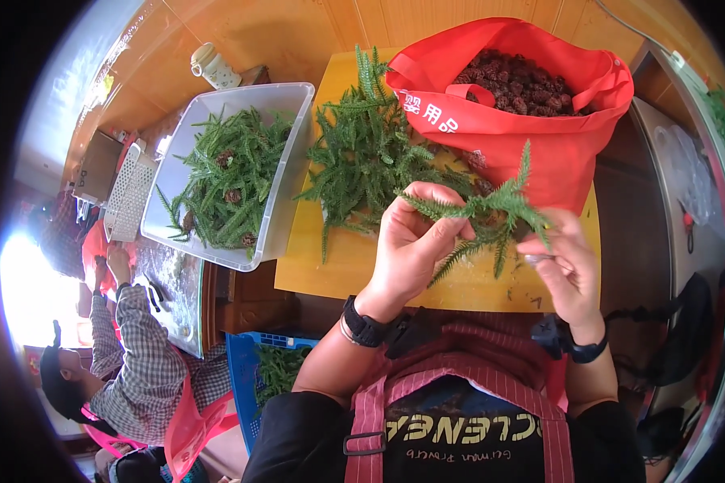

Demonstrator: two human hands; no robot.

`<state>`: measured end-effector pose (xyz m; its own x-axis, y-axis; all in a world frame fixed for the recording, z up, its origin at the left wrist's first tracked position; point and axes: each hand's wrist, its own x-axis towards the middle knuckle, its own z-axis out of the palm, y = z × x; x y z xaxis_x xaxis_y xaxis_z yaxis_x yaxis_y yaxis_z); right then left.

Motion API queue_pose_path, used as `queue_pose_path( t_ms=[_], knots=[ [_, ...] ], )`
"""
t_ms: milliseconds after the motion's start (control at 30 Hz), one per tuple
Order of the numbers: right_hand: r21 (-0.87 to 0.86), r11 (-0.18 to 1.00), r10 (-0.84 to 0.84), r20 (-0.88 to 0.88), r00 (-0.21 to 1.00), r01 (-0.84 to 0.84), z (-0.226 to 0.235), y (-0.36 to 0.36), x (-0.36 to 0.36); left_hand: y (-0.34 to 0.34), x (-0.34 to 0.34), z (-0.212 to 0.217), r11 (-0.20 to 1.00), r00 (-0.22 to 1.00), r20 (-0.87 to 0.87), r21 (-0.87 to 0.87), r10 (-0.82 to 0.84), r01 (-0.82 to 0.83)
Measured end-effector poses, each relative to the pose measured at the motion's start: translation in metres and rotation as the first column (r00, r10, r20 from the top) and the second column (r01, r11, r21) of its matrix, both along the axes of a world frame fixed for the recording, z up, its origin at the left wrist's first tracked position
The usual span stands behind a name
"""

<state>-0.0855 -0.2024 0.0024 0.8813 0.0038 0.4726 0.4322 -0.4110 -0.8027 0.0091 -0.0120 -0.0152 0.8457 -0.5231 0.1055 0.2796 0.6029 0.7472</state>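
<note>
Sprigs (491, 213) look light, springy; your left hand (415, 241) pinches the stem end, right hand (568, 262) at three o'clock holds the tips. Grip stems, not needles.

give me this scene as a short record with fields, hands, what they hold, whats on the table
left hand: left hand grips a green sprig cluster by its stems
right hand: right hand pinches the same cluster from the right
table: yellow tabletop under a loose pile of green sprigs
bag: red bag, open, full of dark cones
bin: clear plastic bin holding sprigs with cones
nearby: another person in a checked shirt at lower left
</note>
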Motion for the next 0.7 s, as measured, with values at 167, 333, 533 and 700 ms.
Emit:
queue_pose_path(
  t_ms=[167, 333, 533, 700],
  knots=[
    [-0.129, 0.962, -0.211, 0.216, 0.953, 0.242, 0.024, 0.003, -0.022, 0.002, -0.001, -0.001, 0.991, 0.994, 0.100, 0.117, 0.050, -0.062],
    [-0.183, 0.981, -0.056, 0.052, 0.997, 0.064, 0.041, 0.022, -0.026, -0.002, -0.006, 0.001, 0.990, 0.957, 0.284, 0.110, 0.052, -0.087],
    [-0.198, 0.980, -0.011, 0.056, 0.998, 0.021, 0.026, 0.032, -0.019, 0.003, -0.005, 0.000, 0.995, 0.977, 0.213, 0.099, 0.009, -0.031],
    [-0.143, 0.975, -0.166, 0.034, 0.986, 0.169, 0.019, 0.039, -0.012, 0.002, -0.001, -0.006, 0.998, 0.917, 0.398, 0.052, 0.008, -0.031]
  ],
)
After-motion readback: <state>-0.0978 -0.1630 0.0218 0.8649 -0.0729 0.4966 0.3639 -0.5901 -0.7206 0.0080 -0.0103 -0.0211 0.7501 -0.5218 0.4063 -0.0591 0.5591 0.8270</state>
